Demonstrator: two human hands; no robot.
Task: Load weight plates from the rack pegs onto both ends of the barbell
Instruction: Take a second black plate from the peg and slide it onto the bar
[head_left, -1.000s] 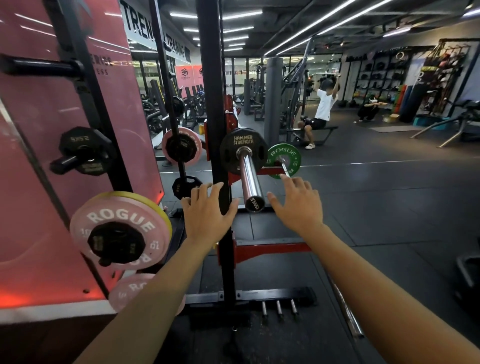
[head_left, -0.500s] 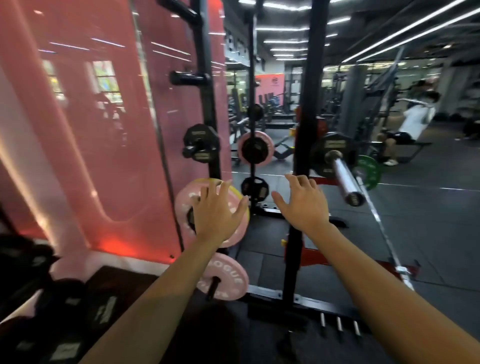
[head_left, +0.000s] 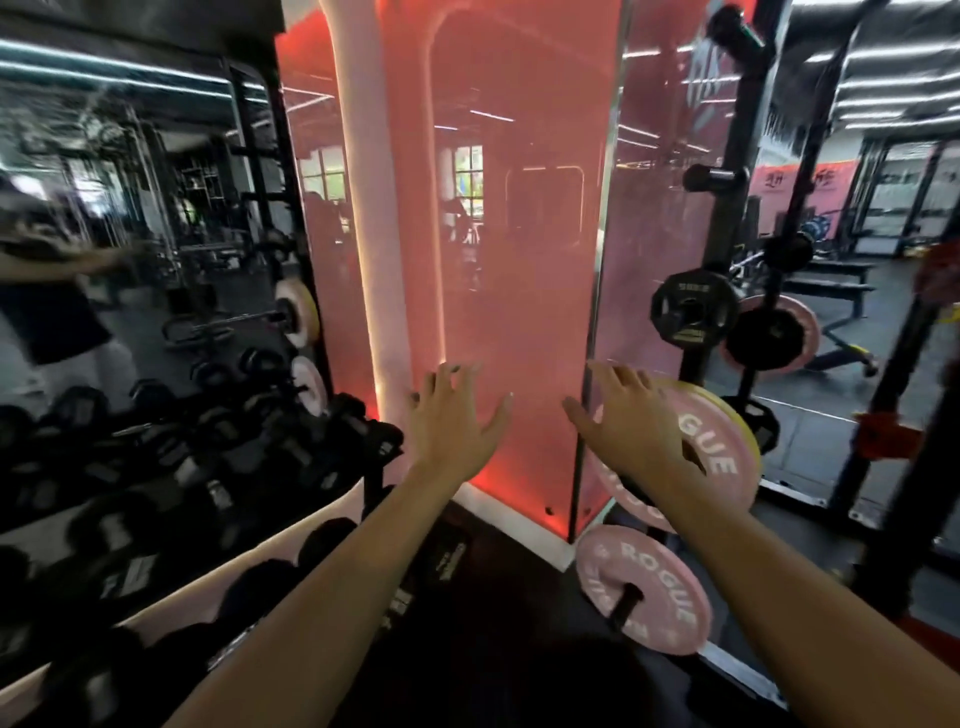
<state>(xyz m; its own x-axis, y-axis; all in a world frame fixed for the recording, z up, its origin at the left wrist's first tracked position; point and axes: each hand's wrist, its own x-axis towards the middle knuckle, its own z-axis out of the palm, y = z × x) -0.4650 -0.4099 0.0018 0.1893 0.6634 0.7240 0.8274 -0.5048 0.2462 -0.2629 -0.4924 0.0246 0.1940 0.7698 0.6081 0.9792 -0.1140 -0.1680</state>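
Gym interior, dark rubber floor (head_left: 810, 441), strip lights overhead. A glossy pink wall panel (head_left: 514, 249) fills the centre of the view; a mirror (head_left: 130, 218) on the left reflects a rack of dumbbells (head_left: 171, 467) standing below it.

The black rack upright (head_left: 727, 218) stands right of the panel. On its pegs: a small black plate (head_left: 693, 314) at mid height, a pink plate (head_left: 719, 447) marked ROGUE with a yellow plate behind it lower down, and a second pink plate (head_left: 644, 595) near the floor. A further pink plate with black centre (head_left: 779, 335) hangs behind the upright. The barbell is not in view.

Both arms are extended forward. Left hand (head_left: 457, 421): fingers spread, holding nothing, in front of the panel. Right hand (head_left: 623, 421): fingers spread, empty, overlapping the left edge of the ROGUE plate; contact cannot be determined.
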